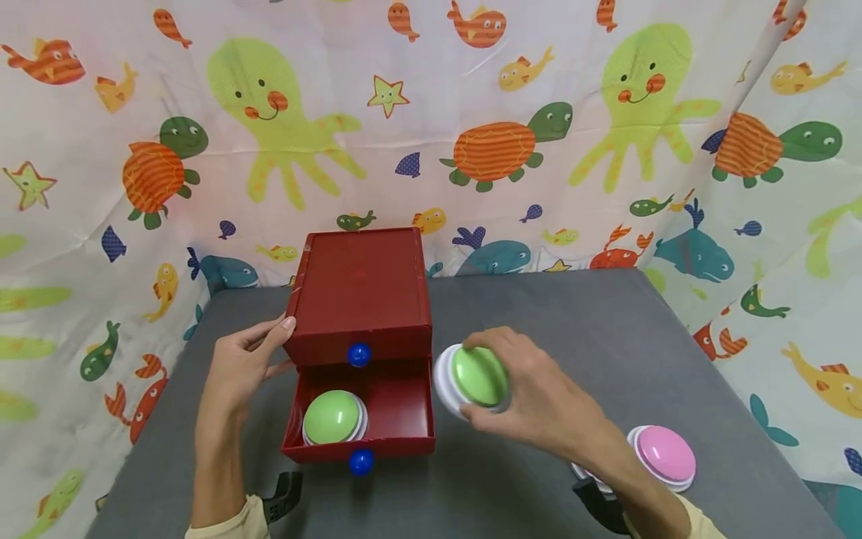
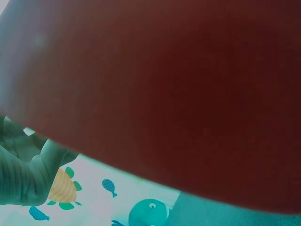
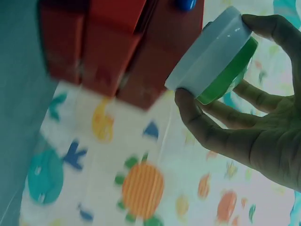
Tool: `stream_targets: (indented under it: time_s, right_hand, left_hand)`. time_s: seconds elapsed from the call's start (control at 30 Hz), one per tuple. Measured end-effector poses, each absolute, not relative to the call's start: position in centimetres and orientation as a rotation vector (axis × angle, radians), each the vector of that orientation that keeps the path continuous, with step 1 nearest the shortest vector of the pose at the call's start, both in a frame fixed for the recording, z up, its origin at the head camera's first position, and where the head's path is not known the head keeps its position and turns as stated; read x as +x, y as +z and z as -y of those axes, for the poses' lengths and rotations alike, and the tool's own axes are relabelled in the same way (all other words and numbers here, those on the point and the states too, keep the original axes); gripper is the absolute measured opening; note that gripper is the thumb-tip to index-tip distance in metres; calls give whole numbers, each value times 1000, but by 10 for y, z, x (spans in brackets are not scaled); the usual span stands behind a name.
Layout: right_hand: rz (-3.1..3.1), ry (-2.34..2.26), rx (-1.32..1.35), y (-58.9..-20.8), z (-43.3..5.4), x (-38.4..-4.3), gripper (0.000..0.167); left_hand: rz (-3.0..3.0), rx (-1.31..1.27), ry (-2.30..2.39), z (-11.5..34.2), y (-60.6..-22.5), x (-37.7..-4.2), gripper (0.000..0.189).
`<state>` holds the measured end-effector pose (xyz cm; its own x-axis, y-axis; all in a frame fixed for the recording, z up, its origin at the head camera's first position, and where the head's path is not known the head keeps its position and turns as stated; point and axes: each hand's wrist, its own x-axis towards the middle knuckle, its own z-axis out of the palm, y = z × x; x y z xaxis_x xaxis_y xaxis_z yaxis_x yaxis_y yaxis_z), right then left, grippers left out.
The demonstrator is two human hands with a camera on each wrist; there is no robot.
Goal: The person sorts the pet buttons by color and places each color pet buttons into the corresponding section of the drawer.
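A small red drawer box with blue knobs stands on the grey table. Its upper drawer is closed, while the lower drawer is pulled out. Inside that drawer, at the left, lies a green dome button on a white base. My left hand rests on the box's left side, thumb at the upper front corner and fingers fairly straight. Just right of the drawer, my right hand grips a second green dome button by its white rim, tilted and held in the air, as the right wrist view also shows.
On the right of the table lies a pink dome button. Another white-based piece sits beside it, mostly hidden by my right forearm. A sea-animal curtain hangs behind and along the sides.
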<state>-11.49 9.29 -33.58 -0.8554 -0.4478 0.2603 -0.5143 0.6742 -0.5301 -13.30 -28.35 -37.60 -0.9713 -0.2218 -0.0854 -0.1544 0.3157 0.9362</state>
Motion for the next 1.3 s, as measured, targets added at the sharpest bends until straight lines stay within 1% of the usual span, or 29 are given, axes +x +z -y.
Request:
stream_targets:
  time_s: [0.17, 0.3, 0.57, 0.67, 0.87, 1.03, 1.2, 1.3]
  right_hand:
    - [2791, 951, 1036, -334, -55, -114, 66]
    - [2832, 867, 1135, -340, -33, -118, 65]
    - [2806, 401, 1219, -362, -1, -127, 56]
    - [2776, 282, 1217, -366, 7, -129, 52]
    - [2848, 194, 1201, -372, 16, -135, 45]
    - [2877, 103, 1241, -375, 19, -139, 48]
    - [2937, 64, 1277, -370, 18, -141, 54]
    - [2947, 130, 1270, -368, 16, -139, 49]
  left_hand:
    - [2493, 369, -1745, 282, -376, -131, 70]
    - [2488, 340, -1770, 282, -375, -131, 71]
    - [2498, 344, -1778, 284, -375, -130, 69]
    - [2501, 332, -1775, 283, -373, -131, 69]
    - [2504, 340, -1786, 283, -372, -132, 69]
    - [2502, 355, -1779, 283, -373, -133, 68]
    - [2498, 335, -1785, 284, -374, -134, 67]
    - [2487, 323, -1788, 286, -373, -133, 66]
